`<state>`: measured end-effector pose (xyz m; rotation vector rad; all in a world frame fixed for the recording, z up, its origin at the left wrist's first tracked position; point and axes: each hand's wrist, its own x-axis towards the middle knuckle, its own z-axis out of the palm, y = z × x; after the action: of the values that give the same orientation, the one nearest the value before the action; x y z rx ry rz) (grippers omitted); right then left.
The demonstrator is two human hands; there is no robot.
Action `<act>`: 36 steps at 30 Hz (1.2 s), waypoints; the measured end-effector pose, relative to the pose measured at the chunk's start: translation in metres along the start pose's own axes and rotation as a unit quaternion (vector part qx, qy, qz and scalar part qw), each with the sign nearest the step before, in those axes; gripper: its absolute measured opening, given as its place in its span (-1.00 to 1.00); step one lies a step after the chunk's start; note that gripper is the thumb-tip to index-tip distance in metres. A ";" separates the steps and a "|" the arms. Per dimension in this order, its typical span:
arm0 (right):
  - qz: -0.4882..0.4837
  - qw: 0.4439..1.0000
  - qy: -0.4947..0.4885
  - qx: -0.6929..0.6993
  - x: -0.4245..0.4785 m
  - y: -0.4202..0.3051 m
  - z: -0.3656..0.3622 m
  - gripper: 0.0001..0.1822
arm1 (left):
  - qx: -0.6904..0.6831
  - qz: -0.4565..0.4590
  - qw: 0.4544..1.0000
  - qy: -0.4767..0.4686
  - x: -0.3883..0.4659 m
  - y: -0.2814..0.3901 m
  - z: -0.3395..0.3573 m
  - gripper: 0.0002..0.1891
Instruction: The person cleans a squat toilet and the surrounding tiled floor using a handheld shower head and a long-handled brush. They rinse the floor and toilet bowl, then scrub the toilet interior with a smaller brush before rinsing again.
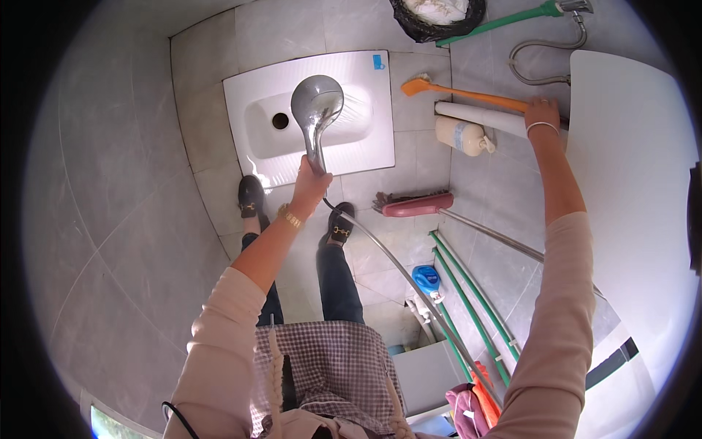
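My left hand (312,186) grips the handle of a chrome shower head (317,101), held above a white ceramic squat toilet (378,123). Its metal hose (397,260) runs down past my legs to the lower right. The toilet's dark drain hole (280,120) shows left of the shower head. I see no water coming from it. Over by the right wall, my right hand (542,111) is closed around the end of an orange long-handled brush (477,96). The bristle head of the brush points left, close to the toilet's right edge.
Along the right wall stand a white pipe (482,117), a cream pump bottle (460,135) and a pink broom (419,205). A blue bottle (426,279) sits near green pipes (471,310). A bin with a black bag (403,22) stands at the top; a white panel (620,164) is far right.
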<state>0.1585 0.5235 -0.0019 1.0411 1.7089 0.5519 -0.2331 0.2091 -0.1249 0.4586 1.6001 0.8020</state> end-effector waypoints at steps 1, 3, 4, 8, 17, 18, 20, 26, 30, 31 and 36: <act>-0.015 0.994 0.106 0.021 -0.008 -0.005 -0.012 -0.63 | -0.002 -0.008 1.000 0.004 -0.001 -0.001 -0.003 -0.68; -0.043 0.947 0.310 0.066 -0.034 -0.024 -0.039 -0.61 | -0.007 -0.024 1.000 0.013 -0.006 -0.002 -0.007 -0.67; -0.088 0.939 0.301 0.143 -0.056 -0.038 -0.051 -0.59 | -0.006 -0.032 0.999 0.017 -0.009 -0.001 -0.007 -0.67; -0.173 0.923 -0.045 0.340 -0.163 -0.080 -0.009 -0.69 | 0.004 -0.042 0.999 0.032 -0.020 0.009 0.009 -0.65; -0.125 0.936 -0.278 0.177 -0.276 -0.068 0.091 -0.49 | 0.044 -0.014 0.994 0.096 -0.031 0.052 -0.004 -0.64; -0.120 0.933 -0.291 0.178 -0.275 -0.070 0.092 -0.51 | 0.063 0.014 0.990 0.124 -0.034 0.061 -0.008 -0.63; -0.138 0.926 -0.282 0.210 -0.277 -0.073 0.092 -0.56 | 0.034 0.042 0.988 0.142 -0.038 0.060 -0.031 -0.63; -0.169 0.902 -0.285 0.278 -0.319 -0.084 0.051 -0.65 | 0.034 -0.014 0.978 0.207 -0.077 0.058 -0.109 -0.62; -0.149 0.896 -0.285 0.305 -0.359 -0.101 0.024 -0.62 | -0.020 -0.012 0.980 0.199 -0.102 0.038 -0.147 -0.61; -0.148 0.896 -0.284 0.308 -0.368 -0.104 0.020 -0.61 | -0.026 -0.018 0.983 0.183 -0.110 0.041 -0.141 -0.61; -0.154 0.895 -0.281 0.309 -0.396 -0.122 0.016 -0.55 | -0.018 0.024 0.993 0.118 -0.125 0.030 -0.106 -0.62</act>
<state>0.1708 0.1237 0.1056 1.1789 1.4851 -0.5045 -0.3159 0.1178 -0.0124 0.3879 1.7952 0.9483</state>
